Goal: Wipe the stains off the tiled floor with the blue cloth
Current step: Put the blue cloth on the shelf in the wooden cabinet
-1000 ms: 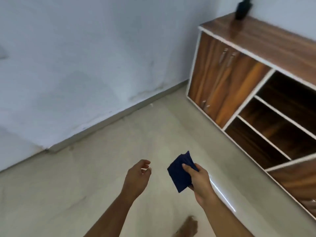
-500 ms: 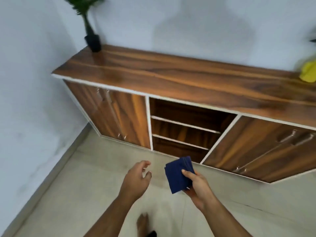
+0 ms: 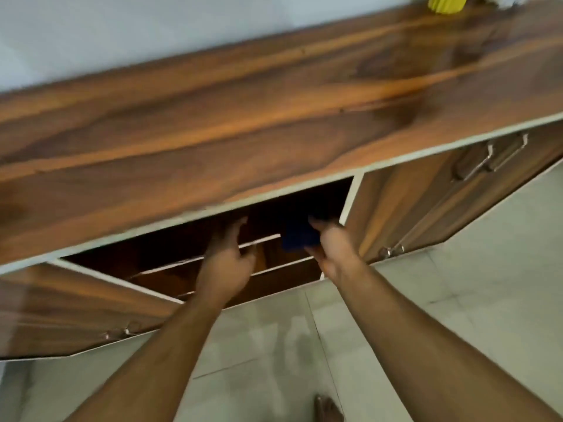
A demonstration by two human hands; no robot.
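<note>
My right hand [image 3: 330, 248] pinches a folded dark blue cloth [image 3: 297, 239] and holds it up in front of the cabinet's open shelves. My left hand [image 3: 227, 260] hovers just left of the cloth with its fingers loosely curled and nothing in them. The pale tiled floor [image 3: 274, 345] lies below my forearms, with faint greyish smears on the tile between them. The frame is blurred by motion.
A long wooden cabinet [image 3: 243, 111] fills the upper view, with an open shelf bay [image 3: 170, 263] in the middle and handled doors [image 3: 457, 190] on each side. A yellow object [image 3: 446, 2] stands on its top at the far right. A bare foot [image 3: 327, 408] shows at the bottom edge.
The view has swung right and moved closer to the cabinet. Both hands stay raised in front of me, the cloth still in my right hand.
</note>
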